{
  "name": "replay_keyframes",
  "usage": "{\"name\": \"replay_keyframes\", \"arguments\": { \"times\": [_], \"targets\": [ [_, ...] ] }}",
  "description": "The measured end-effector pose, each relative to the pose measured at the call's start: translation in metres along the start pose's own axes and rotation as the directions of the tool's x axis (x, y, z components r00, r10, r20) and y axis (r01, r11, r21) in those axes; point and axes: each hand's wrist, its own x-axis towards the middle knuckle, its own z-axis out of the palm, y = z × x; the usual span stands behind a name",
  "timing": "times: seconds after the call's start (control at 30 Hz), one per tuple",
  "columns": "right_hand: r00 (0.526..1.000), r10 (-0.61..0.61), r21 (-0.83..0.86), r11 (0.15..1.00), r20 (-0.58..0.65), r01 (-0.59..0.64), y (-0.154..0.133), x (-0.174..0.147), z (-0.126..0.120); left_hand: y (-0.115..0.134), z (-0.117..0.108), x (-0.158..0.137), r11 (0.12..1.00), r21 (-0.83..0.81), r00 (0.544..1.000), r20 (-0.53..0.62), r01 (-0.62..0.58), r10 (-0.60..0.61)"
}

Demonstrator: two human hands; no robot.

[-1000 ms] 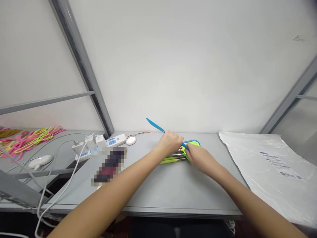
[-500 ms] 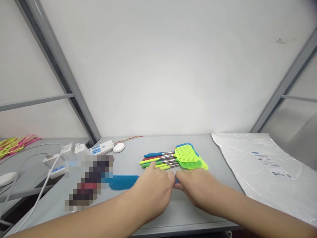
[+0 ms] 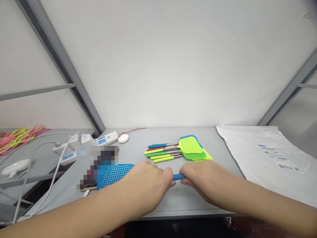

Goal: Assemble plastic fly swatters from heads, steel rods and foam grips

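Both hands grip one blue fly swatter (image 3: pixel 116 174) above the front of the grey table. Its perforated head points left, partly covered by my left forearm. My left hand (image 3: pixel 155 181) is closed around the shaft, which its fingers hide. On the blue handle, my right hand (image 3: pixel 204 180) is closed too, with a short stretch of handle showing between the hands. Just beyond them lies a pile of fly swatters (image 3: pixel 190 145) in yellow-green, green, blue and red, handles to the left and heads to the right.
White power strips (image 3: pixel 106 138) with plugs and cables occupy the left side, beside a small white oval device (image 3: pixel 123 138). A pixelated dark object lies nearer. Pink and yellow cords (image 3: pixel 23 137) rest far left. A white plastic mailer bag (image 3: pixel 262 162) covers the table's right side.
The swatter's head has turned its perforated face more towards me. My hands have moved slightly apart, showing more blue handle between them. The camera view has shifted a little.
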Motion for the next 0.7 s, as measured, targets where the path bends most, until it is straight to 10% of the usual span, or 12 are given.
{"name": "replay_keyframes", "arguments": {
  "times": [0.37, 0.7],
  "targets": [
    [0.976, -0.193, -0.211, 0.963, -0.099, 0.169, -0.010, -0.007, -0.001, 0.002, -0.018, -0.025, 0.993, 0.008, 0.988, -0.095, -0.119, 0.119],
    [0.973, -0.219, -0.222, 0.955, -0.076, 0.198, -0.006, -0.014, 0.001, 0.004, -0.026, -0.027, 0.978, -0.204, 0.995, 0.077, -0.041, 0.058]
  ]
}}
